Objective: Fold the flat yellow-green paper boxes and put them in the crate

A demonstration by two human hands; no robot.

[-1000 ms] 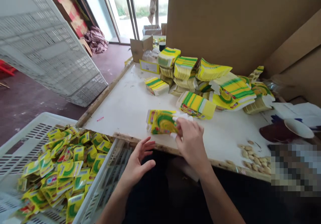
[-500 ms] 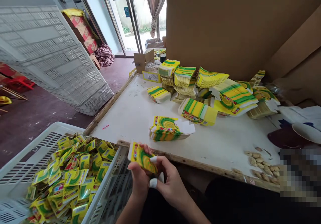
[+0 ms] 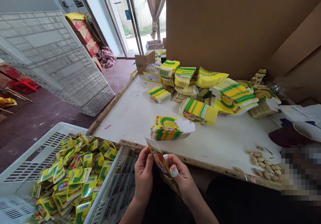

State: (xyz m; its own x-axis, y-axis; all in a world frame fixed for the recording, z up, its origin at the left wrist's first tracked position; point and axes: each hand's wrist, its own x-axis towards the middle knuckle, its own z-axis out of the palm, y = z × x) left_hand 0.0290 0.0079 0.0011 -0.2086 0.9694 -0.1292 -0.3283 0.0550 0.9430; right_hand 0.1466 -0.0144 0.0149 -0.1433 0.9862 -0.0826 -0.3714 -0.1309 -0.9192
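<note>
Between my two hands is a yellow and green printed carton (image 3: 161, 162), tilted on edge with a white flap at its upper end. My left hand (image 3: 144, 174) pinches its left side with thumb and fingers. On the other side my right hand (image 3: 184, 180) grips it, with white wraps on the thumb and a fingertip. Just beyond the hands, a small stack of flat cartons (image 3: 167, 133) lies near the table's front edge. To the left, a white plastic crate (image 3: 25, 160) holds many filled-looking yellow packs (image 3: 77, 177).
On the table (image 3: 125, 110), bundles of flat cartons (image 3: 185, 75) are piled at the back against a cardboard wall (image 3: 225, 26). Peanuts (image 3: 263, 163) and a dark mug (image 3: 283, 135) sit at the right. Stacked white crates (image 3: 57, 57) lean at the left.
The carton has turned from showing its broad face to standing edge-on, with its white flap now upward. Both hands have shifted to the right and spread to its opposite sides.
</note>
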